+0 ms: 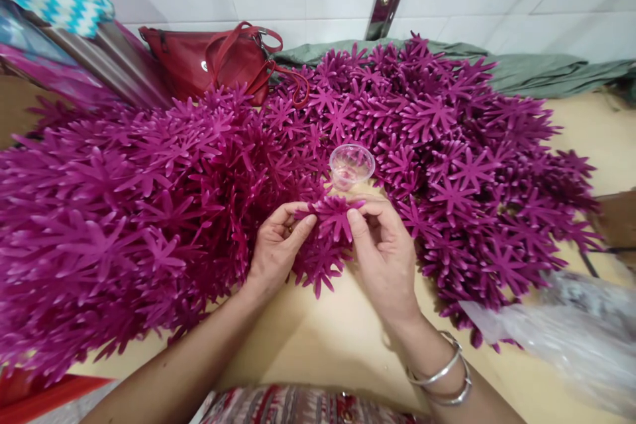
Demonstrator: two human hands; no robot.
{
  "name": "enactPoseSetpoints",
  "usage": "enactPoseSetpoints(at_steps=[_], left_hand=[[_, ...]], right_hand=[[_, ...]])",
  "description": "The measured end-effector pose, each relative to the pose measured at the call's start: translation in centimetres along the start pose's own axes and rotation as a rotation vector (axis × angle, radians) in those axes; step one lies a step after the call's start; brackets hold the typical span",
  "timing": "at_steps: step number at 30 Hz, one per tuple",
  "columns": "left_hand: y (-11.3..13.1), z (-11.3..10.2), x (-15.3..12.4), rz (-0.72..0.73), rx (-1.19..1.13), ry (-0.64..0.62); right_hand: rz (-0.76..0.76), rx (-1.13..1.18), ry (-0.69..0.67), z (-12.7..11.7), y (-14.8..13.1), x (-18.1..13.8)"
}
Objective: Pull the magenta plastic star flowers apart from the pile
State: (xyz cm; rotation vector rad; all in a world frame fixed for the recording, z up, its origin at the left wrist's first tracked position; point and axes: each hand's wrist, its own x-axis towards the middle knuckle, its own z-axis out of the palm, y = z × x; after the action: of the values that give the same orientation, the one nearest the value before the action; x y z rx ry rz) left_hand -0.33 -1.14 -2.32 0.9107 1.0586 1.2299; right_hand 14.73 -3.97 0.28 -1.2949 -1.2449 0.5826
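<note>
Between my two hands is a magenta artificial flower piece [334, 217] with narrow, finger-like petals. My left hand [279, 238] pinches its left side between thumb and fingertips. On the opposite side, the thumb and fingers of my right hand [381, 248] grip the petals. Just below hangs or lies another magenta flower piece [320, 270]; I cannot tell whether it is joined to the held one. Beyond my fingers stands a small clear plastic cup [352, 164], its contents hard to make out.
Large heaps of similar magenta flowers lie to the left [99, 225] and right [462, 179] on the pale table [318, 338]. Behind sits a red handbag [183, 59] near green cloth [536, 73]. Clear plastic bags [571, 324] lie at the right edge.
</note>
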Motion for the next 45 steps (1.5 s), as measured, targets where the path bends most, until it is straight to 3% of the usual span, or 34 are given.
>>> enactPoseSetpoints(at_steps=[5, 11, 15, 24, 27, 33, 36, 40, 45], left_hand=[[0.1, 0.0, 0.1, -0.012, -0.020, 0.035], [-0.2, 0.0, 0.2, 0.062, 0.047, 0.094], [0.0, 0.0, 0.1, 0.069, 0.071, 0.121], [0.5, 0.0, -0.5, 0.059, 0.117, 0.080], [0.5, 0.0, -0.5, 0.037, 0.078, 0.043], [0.6, -0.1, -0.5, 0.017, 0.136, 0.015], [0.8, -0.2, -0.7, 0.027, 0.175, 0.001], [0.9, -0.3, -1.0, 0.043, 0.229, -0.040], [1.1, -0.4, -1.0, 0.069, 0.231, -0.108]], right_hand=[[0.197, 0.268, 0.174, -0.3, 0.6, 0.3], [0.346, 0.543, 0.102, 0.0, 1.3, 0.8], [0.347, 0.417, 0.006, -0.1, 1.6, 0.6], [-0.050, -0.013, -0.014, -1.1, -0.3, 0.8], [-0.099, -0.068, -0.067, -1.1, -0.3, 0.8], [0.060, 0.013, -0.062, -0.7, 0.3, 0.9], [0.067, 0.027, -0.063, -0.8, 0.4, 1.0], [0.069, 0.058, -0.110, -0.9, 0.3, 1.1], [0.229, 0.130, -0.212, -0.8, 0.1, 1.1]])
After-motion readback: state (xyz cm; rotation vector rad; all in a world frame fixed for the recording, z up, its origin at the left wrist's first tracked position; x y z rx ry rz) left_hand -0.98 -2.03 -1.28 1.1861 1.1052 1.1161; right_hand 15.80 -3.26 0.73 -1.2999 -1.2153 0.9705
